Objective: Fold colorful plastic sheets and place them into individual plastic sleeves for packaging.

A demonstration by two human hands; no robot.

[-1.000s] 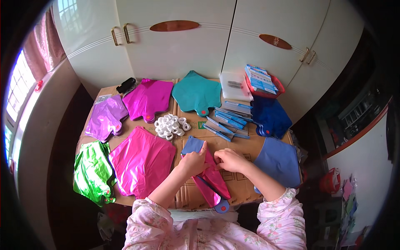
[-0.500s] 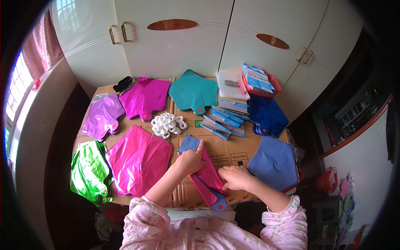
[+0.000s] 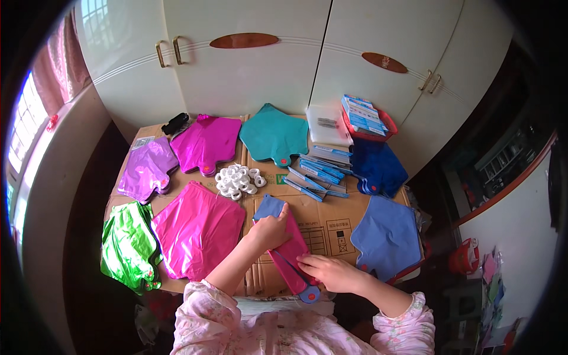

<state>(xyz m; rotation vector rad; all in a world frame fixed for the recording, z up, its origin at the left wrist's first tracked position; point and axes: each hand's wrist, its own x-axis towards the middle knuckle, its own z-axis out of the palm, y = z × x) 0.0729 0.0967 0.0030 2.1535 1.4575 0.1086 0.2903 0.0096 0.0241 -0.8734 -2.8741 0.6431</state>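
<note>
In front of me lies a narrow folded bundle of pink and blue foil balloons (image 3: 294,235). Its blue end points away from me, and a round blue tab with a red dot hangs at the near end. My left hand (image 3: 271,232) presses on the upper part, index finger stretched out and the other fingers partly hidden. Lower down, my right hand (image 3: 332,273) rests on the bundle's right edge with its fingers extended. To the left is a flat stack of pink foil balloons (image 3: 198,231); to the right, a blue stack (image 3: 387,236).
Cardboard (image 3: 260,278) covers the table. Around it lie green (image 3: 127,242), lilac (image 3: 147,165), magenta (image 3: 207,142), teal (image 3: 274,136) and dark blue (image 3: 378,165) balloon stacks, white ribbon rolls (image 3: 238,180), folded cards (image 3: 319,171) and a red basket (image 3: 389,125). Cabinets (image 3: 248,77) stand behind.
My right hand has slid toward me along the folded bundle, its fingers now flatter on the lower edge. My left hand stays pressed at the upper part.
</note>
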